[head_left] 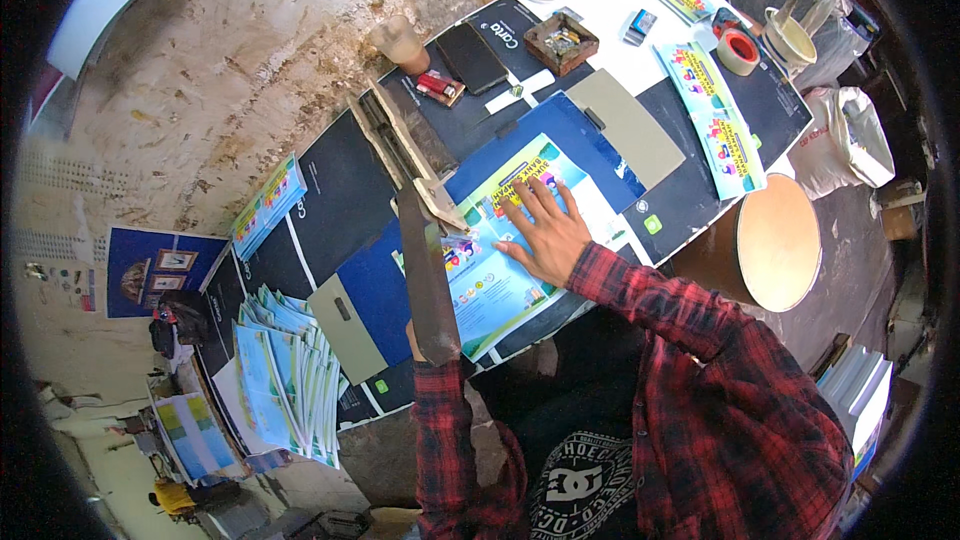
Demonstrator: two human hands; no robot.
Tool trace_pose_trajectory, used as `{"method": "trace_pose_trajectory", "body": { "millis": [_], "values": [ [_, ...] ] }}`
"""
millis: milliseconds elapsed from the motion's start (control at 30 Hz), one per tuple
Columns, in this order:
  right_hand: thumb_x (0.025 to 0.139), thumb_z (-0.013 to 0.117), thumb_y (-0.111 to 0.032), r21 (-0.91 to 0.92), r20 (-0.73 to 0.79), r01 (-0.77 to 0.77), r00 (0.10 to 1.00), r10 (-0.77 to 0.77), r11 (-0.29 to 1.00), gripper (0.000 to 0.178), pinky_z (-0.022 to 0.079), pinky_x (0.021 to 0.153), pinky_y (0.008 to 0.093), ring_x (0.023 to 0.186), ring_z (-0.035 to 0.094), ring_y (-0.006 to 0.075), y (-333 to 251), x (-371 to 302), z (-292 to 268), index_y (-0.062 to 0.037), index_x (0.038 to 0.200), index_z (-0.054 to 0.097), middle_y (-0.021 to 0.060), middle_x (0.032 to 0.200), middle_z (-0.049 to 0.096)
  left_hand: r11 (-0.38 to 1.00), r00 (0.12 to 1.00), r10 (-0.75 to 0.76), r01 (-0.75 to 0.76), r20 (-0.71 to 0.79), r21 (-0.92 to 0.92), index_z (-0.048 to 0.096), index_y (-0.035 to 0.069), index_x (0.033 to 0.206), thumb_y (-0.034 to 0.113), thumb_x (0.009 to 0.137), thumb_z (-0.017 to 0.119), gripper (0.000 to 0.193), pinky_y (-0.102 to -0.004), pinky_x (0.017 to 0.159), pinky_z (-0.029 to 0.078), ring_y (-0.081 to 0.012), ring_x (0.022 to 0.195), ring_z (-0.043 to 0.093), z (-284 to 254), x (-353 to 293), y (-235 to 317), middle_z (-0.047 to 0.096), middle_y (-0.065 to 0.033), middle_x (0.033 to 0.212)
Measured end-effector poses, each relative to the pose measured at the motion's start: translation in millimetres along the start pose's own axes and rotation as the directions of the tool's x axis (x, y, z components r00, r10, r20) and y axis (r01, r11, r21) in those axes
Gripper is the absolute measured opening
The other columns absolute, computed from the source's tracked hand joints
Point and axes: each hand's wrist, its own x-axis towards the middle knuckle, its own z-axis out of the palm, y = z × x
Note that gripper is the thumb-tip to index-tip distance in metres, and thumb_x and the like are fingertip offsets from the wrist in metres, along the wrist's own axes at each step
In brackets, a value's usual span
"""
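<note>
Plaid sleeve (665, 305), flat right hand (553, 240) on sheet (500, 295), blade (428, 280) hiding left hand's (412, 342) grip, leaflets (285, 380)

The person wears a red-and-black plaid shirt (735, 400), open in front, its 2 long sleeves (443, 440) reaching the wrists. Beneath is a black T-shirt (612, 410) with 1 round white print (583, 483). The right hand (548, 236) is bare.

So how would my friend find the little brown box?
Start at the big black-covered table and find the right hand, spread on a bright printed sheet. Past it, look between a flat black slab and a small blue packet. The little brown box is square; of those three, only it has raised sides and bits inside.
</note>
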Motion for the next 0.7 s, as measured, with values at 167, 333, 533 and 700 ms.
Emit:
{"method": "trace_pose_trajectory", "body": {
  "millis": [167, 333, 533, 700],
  "values": [
    [0.094, 0.051, -0.054, 0.049, -0.01, -0.031, 0.999, 0.031, 0.998, 0.063, 0.026, 0.112, 0.0586, 0.137, 0.038, 0.0364, 5, 3, 14, -0.0049, 0.132, 0.055, 0.0199, 0.144, 0.045, 0.985, 0.994, -0.015, 0.034, -0.111, 0.171, 0.055, 0.007, 0.129, 0.034, 0.093, 0.066, 0.046, -0.0323, 0.076, 0.058, -0.0159, 0.091, 0.068, 8, -9, 31, 0.067, -0.0048, 0.11],
    [0.089, 0.058, -0.053, 0.034, -0.031, -0.12, 0.992, 0.121, 0.992, 0.066, 0.025, 0.112, 0.0577, 0.136, 0.039, 0.0369, 31, -2, 6, -0.0032, 0.132, 0.054, 0.0211, 0.144, 0.044, 0.987, 0.976, -0.158, 0.161, -0.147, 0.005, 0.064, 0.005, 0.114, 0.02, 0.095, 0.064, 0.024, -0.0264, 0.063, 0.056, -0.0115, 0.077, 0.068, 96, -37, 59, 0.07, -0.0025, 0.092],
    [0.077, 0.079, -0.044, 0.114, -0.133, -0.447, 0.878, 0.46, 0.887, 0.068, 0.047, 0.086, 0.0433, 0.104, 0.059, 0.0331, 87, -32, -63, 0.0021, 0.121, 0.054, 0.0213, 0.119, 0.057, 0.987, 0.981, -0.138, 0.126, -0.137, -0.095, 0.064, -0.001, 0.116, 0.014, 0.094, 0.065, 0.027, -0.0277, 0.069, 0.056, -0.0121, 0.081, 0.068, 116, -50, 33, 0.071, -0.0045, 0.1],
    [0.077, 0.079, -0.046, 0.287, 0.198, -0.705, 0.706, 0.68, 0.648, 0.056, 0.05, 0.067, 0.0369, 0.076, 0.065, 0.0293, 92, -53, -77, 0.0048, 0.096, 0.063, 0.0184, 0.086, 0.064, 0.992, 0.979, -0.103, 0.113, -0.173, 0.048, 0.062, -0.002, 0.119, 0.011, 0.096, 0.063, 0.026, -0.0287, 0.079, 0.055, -0.0132, 0.091, 0.067, 103, -81, 23, 0.07, -0.0066, 0.107]
  ]
}}
